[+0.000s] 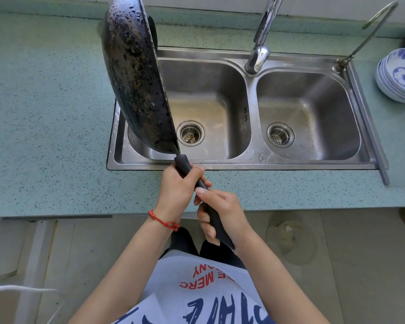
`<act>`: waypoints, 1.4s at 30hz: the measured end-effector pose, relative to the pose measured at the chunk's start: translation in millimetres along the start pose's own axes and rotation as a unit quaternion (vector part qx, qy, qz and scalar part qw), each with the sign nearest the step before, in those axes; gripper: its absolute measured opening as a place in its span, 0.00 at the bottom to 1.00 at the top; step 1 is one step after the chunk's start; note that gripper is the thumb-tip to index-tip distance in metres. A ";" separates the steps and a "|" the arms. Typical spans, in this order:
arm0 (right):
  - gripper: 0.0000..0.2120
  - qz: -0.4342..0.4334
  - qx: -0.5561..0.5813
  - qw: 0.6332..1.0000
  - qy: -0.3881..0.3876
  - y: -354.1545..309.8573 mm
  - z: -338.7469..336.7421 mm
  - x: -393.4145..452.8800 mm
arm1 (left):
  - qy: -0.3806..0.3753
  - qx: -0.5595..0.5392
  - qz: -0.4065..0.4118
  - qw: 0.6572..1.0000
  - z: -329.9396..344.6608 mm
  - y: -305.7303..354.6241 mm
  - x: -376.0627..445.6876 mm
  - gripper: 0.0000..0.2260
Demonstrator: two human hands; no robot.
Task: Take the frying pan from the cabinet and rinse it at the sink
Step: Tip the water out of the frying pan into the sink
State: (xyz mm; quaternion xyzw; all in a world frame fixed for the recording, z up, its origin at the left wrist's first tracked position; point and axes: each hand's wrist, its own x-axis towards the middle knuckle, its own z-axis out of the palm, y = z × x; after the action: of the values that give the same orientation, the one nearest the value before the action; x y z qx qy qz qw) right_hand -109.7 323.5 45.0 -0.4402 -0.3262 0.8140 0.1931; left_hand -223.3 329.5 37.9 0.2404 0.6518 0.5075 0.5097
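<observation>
**Pan on edge over the left basin: drain it or get it under the tap**

You hold the black, round, scorched metal frying pan (136, 80) turned on its edge, its blackened underside facing left, hanging over the left basin of the 2-basin stainless steel sink (369, 146). Its lower rim sits down near the round metal drain strainer (190, 133); whether it touches the basin wall, I cannot tell. No water shows from the curved chrome tap (262, 38), and droplets lie in both basins, so I judge you are either tipping water off or about to rinse.

To do this well, keep the pan's weight over the basin, not the speckled green countertop (45, 125), so drips fall inside. If you rinse, swing the pan's open face right, toward the spout, and free 1 hand for the tap only once the other grip is firm. The pan looks heavy for its long handle, so expect it to twist.

Your left hand (177, 191) wraps the black handle (185, 168) close to the pan, fingers curled round it. Your right hand (220, 212) grips the handle's tail end lower down, thumb laid along it. Both forearms reach forward, the left wrist wearing a red cord bracelet (163, 220).
</observation>
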 end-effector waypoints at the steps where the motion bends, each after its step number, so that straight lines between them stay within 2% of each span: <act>1: 0.12 -0.002 0.000 1.000 -0.002 0.4 -0.1 0.0 | -0.001 0.000 -0.003 1.000 -0.1 -0.9 0.1 0.06; 9: 0.11 0.004 -0.002 1.000 0.007 1.4 -1.8 -0.2 | 0.003 0.012 -0.017 1.000 2.1 -1.0 -1.5 0.12; 27: 0.11 0.008 0.008 1.000 0.009 0.7 5.5 -5.6 | 0.008 0.001 -0.022 1.000 -0.8 4.4 -7.9 0.12; 35: 0.10 -0.083 -0.149 0.983 0.070 -2.4 29.8 -12.6 | -0.003 -0.117 -0.058 0.991 -14.1 10.6 -8.9 0.10; 42: 0.10 -0.145 -0.315 0.930 0.124 1.3 48.9 -12.8 | -0.017 -0.186 -0.069 0.980 -29.4 18.9 -14.4 0.07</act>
State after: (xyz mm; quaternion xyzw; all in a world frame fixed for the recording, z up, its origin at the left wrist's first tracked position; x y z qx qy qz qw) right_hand -144.0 297.2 71.2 -0.5235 -0.5997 0.5714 0.1995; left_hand -248.6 312.3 60.1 0.1043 0.5523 0.5790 0.5906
